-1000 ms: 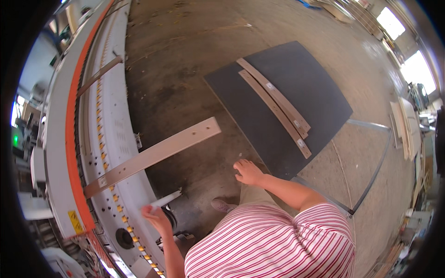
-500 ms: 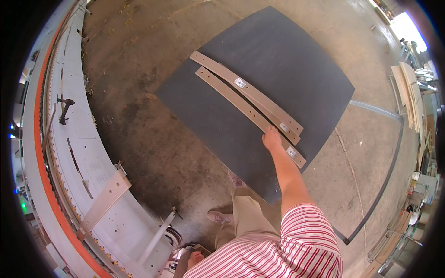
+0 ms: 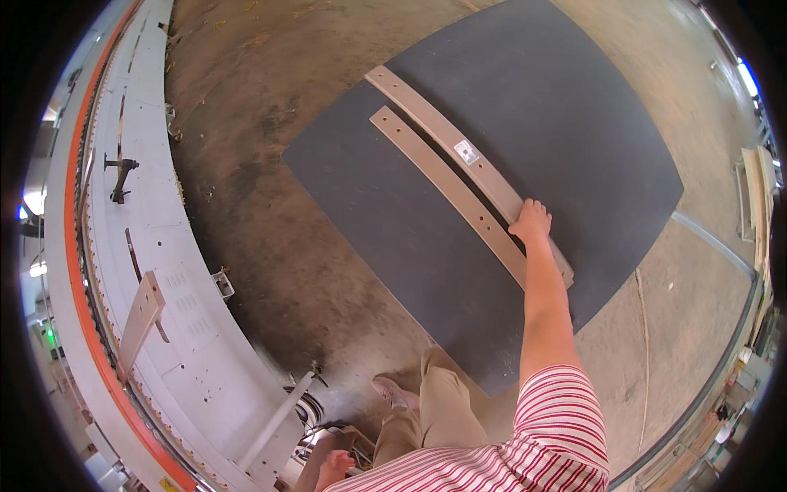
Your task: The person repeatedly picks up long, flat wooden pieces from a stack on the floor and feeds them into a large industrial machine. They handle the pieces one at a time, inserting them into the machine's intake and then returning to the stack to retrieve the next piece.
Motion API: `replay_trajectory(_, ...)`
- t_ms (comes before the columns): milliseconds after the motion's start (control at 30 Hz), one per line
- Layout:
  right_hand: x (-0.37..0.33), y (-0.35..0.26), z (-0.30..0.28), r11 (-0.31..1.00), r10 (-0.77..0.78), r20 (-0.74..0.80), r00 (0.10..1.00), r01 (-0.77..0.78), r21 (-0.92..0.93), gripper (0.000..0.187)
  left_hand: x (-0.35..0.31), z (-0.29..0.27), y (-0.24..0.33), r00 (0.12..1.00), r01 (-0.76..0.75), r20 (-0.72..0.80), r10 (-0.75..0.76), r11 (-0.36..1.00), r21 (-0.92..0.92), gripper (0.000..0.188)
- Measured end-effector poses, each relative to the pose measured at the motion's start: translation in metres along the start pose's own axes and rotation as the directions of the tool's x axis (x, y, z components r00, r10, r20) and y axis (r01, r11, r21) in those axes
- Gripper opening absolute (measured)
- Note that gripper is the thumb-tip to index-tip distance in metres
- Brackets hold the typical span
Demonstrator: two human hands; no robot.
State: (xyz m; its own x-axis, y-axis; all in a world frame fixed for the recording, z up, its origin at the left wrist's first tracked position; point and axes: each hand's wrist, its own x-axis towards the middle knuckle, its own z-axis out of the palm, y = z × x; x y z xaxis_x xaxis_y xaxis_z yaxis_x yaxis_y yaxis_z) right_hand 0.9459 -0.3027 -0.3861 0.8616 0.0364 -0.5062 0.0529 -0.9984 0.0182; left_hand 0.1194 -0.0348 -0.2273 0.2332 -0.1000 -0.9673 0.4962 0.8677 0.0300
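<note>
My right hand [image 3: 533, 220] is closed over the far brown board strip [image 3: 434, 115], its thumb on the near edge and fingers across the top. This long, flat strip has holes near its end and a white label [image 3: 466, 152]. A second brown strip [image 3: 438, 175] lies beside it on the nearer side, a narrow gap between them; my forearm hides its right end. Both rest slantwise on a large dark grey panel [image 3: 574, 107]. At the lower edge my left hand [image 3: 336, 466] hangs with loosely bent fingers apart, beside a brown surface, with nothing visible in it.
Along the left runs a long white machine [image 3: 193, 328] with an orange band [image 3: 70, 205] and a black clamp lever [image 3: 122, 179]. A short brown strip [image 3: 141, 321] leans on it. My legs stand on the concrete floor by the panel's near edge. Boards [image 3: 758, 197] are stacked far right.
My right hand has moved from the near strip to the far one. The far strips, which overlapped at an angle, now look lined up as one. The view has shifted somewhat.
</note>
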Motion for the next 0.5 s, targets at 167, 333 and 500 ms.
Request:
replay_trajectory(167, -0.014, -0.012, 0.001, 0.998, -0.055, -0.123, 0.991, 0.060, 0.037, 0.067, -0.018, 0.107, 0.028, 0.907, -0.084, -0.193, 0.375, 0.608, 0.789, 0.033)
replay_trajectory(333, -0.059, 0.009, -0.026, 0.942, -0.186, -0.057, 0.981, 0.194, 0.275, 0.070, -0.031, 0.128, 0.049, 0.880, -0.166, -0.246, 0.406, 0.749, 0.641, 0.035)
replay_trajectory(500, -0.203, -0.006, -0.048, 0.640, -0.381, -0.059, 0.923, 0.309, 0.703, 0.055, -0.024, 0.164, 0.065, 0.856, -0.298, -0.156, 0.493, 0.717, 0.630, 0.034)
